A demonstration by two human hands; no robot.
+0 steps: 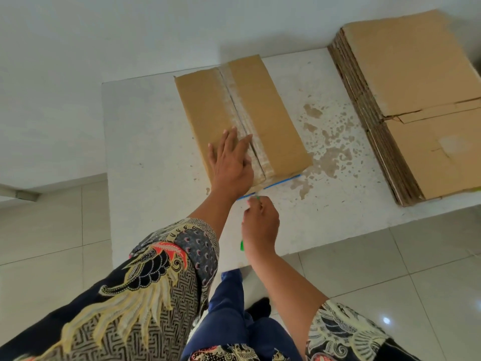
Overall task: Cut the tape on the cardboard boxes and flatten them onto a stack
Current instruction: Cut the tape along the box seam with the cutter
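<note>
A closed cardboard box (263,105) stands on the white table (145,142), with a strip of clear tape (235,100) along its top seam. My left hand (230,161) lies flat with straight fingers on the near end of the box top, beside the tape. Just in front of the box's near edge, my right hand (260,225) grips a green-handled cutter (242,246); its blade is hidden by the hand. A stack of flattened boxes (416,100) lies at the table's right end.
Blue tape (281,181) marks the table along the box's near edge. Brown stains (330,152) spot the tabletop between box and stack. A white wall stands behind the table, and grey floor tiles (390,277) lie in front.
</note>
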